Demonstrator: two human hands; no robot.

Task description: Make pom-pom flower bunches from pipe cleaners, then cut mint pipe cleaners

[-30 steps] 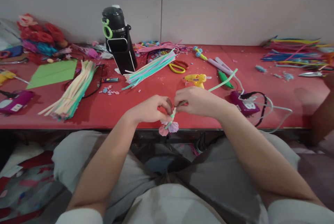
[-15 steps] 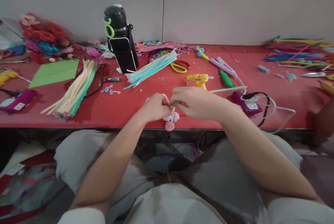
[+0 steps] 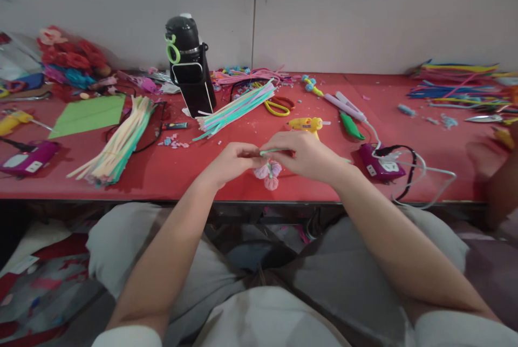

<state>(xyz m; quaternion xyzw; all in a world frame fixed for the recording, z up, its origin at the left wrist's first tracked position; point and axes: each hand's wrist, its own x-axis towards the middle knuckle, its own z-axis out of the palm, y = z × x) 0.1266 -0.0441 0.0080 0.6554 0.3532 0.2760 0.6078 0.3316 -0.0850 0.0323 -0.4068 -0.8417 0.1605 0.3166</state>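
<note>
Both hands sit a bit higher & further over the desk point(image 3: 243, 190) than 0.5 s ago; the green stem that stuck out to the right past the right hand then is now mostly hidden, only a short bit shows between the hands; the flower hangs lower vs the fingers, under them rather than at the desk edge.

Left hand point(image 3: 230, 161): fingers pressed together, pinching the left end of the green pipe-cleaner stem point(image 3: 270, 150); right hand point(image 3: 308, 155): fingers curled & closed over the stem's other end, thumb side facing the left hand; fingertips of both nearly touching.

Small pink/lilac pipe-cleaner flower point(image 3: 269, 172) hangs just below the gap between the two sets of fingers, touching the stem, over the red desk near its front edge; petals point down.

Around: yellow glue gun point(image 3: 306, 123) just behind the right hand; purple power strip point(image 3: 378, 161) w/ white cable to the right, near the wrist; yellow-handled scissors point(image 3: 277, 106) further back; pastel pipe-cleaner bundle point(image 3: 234, 110) behind the left hand; 2nd bundle point(image 3: 117, 144) well off to the left; black bottle point(image 3: 186, 61) w/ a phone leaning on it at the back; green paper sheet point(image 3: 89, 115) far left.
</note>
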